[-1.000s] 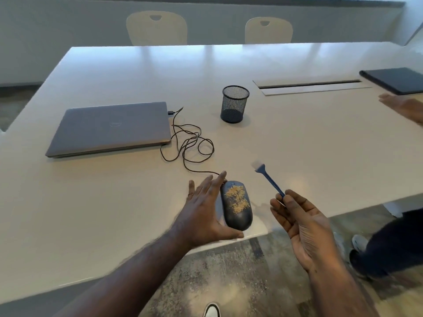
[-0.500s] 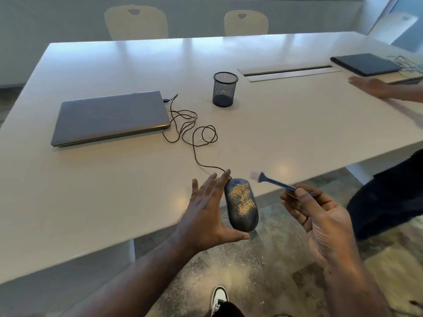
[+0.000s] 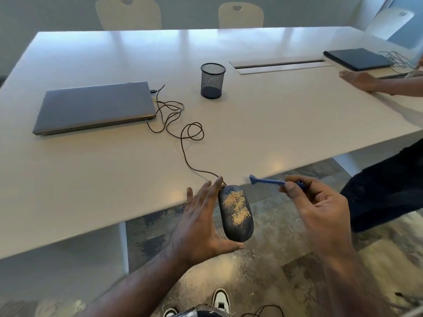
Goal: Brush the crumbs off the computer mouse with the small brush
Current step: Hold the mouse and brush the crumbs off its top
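Observation:
A dark wired computer mouse (image 3: 237,227) with a patch of tan crumbs (image 3: 237,208) on its top rests in my left hand (image 3: 201,227), held off the table's front edge above the floor. My thumb is under its rear and my fingers run along its left side. My right hand (image 3: 320,207) pinches the handle of a small blue brush (image 3: 266,180). The brush lies nearly level, with its bristle end pointing left, a short way above and right of the mouse and not touching it.
The mouse cable (image 3: 183,143) loops across the white table (image 3: 263,124) to a closed grey laptop (image 3: 96,106). A black mesh cup (image 3: 212,80) stands mid-table. Another person's hand (image 3: 359,81) and a dark laptop (image 3: 359,58) are at the right. Crumbs dust the floor (image 3: 247,255).
My left hand has drawn the mouse back off the table edge over the floor. The brush has tipped from upright to nearly level and come closer to the mouse.

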Available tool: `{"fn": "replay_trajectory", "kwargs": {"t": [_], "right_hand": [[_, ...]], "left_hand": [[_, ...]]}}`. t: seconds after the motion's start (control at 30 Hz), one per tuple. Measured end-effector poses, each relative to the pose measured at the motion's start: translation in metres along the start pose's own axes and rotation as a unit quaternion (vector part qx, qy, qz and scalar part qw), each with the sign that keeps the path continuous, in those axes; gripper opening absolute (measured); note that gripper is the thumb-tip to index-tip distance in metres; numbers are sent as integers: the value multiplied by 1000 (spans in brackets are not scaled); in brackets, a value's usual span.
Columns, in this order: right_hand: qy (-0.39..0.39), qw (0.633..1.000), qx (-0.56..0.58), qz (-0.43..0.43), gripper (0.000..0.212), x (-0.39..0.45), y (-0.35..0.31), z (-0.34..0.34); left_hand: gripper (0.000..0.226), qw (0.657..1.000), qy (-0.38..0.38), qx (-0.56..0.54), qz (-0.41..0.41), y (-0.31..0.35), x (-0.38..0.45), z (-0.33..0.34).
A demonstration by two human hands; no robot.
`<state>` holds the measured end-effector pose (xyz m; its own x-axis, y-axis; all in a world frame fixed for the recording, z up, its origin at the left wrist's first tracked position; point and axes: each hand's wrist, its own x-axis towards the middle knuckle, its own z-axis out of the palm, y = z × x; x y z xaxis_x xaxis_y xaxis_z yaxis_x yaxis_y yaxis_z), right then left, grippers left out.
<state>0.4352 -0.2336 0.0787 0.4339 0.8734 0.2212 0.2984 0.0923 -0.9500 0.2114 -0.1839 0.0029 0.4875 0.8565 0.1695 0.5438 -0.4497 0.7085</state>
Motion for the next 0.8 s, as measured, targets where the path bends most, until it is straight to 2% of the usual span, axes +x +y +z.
{"fn": "replay_trajectory", "kwargs": {"t": [0.17, 0.33, 0.47, 0.57, 0.7, 0.8], "right_hand": [[-54, 978, -159, -125, 24, 13, 0, -14], [-105, 940, -233, -225, 24, 27, -5, -20], [-138, 922, -274, -238, 24, 32, -6, -27], [-137, 924, -286, -216, 26, 36, -6, -37], [-104, 931, -260, -234, 25, 39, -9, -38], [-128, 928, -249, -246, 24, 38, -10, -32]], "left_hand": [[135, 1000, 3, 0, -11, 9, 5, 5], [135, 1000, -1, 6, -11, 14, 10, 7], [135, 1000, 1, 1, -11, 17, 13, 9], [134, 1000, 3, 5, -10, 18, 15, 10], [134, 1000, -2, 10, -7, 19, 18, 11], [134, 1000, -7, 10, -5, 21, 21, 12]]}}
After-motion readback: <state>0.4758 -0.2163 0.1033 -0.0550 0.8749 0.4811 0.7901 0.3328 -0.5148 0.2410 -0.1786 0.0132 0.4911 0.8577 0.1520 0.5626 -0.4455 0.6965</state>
